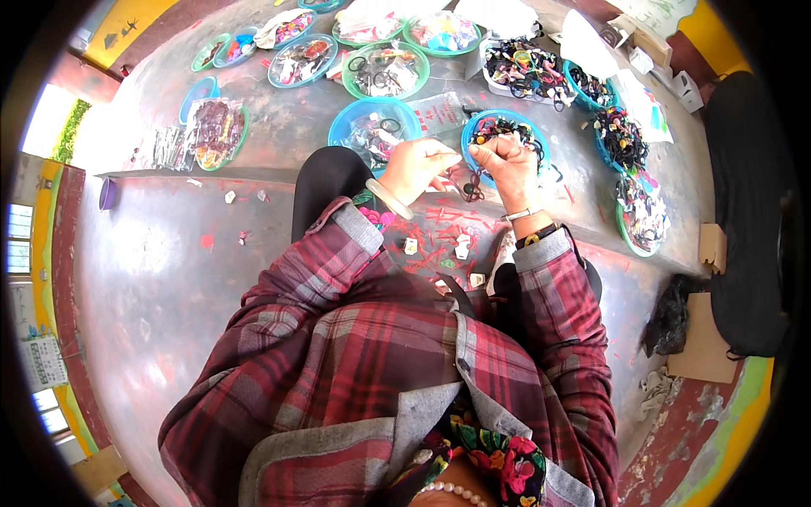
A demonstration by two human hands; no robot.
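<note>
My left hand (411,173) and my right hand (509,171) are raised close together, thumbs and forefingers pinched toward each other. Below the right fingers hangs a dark hair tie (471,188) with small round pieces on it, held in that hand. What the left fingertips pinch is too small to make out. Just beyond the right hand stands a blue basin (545,152) filled with dark hair ties and colourful bits. Close behind the left hand is another blue basin (340,127) holding clear-bagged items.
Along the raised grey ledge stand several basins, including a green basin (422,80) of bagged pieces and a white tub (498,84) of dark hair ties. A clear plastic bag (443,111) lies between the nearer basins. Red scraps (439,221) and small white pieces (462,247) litter the floor below.
</note>
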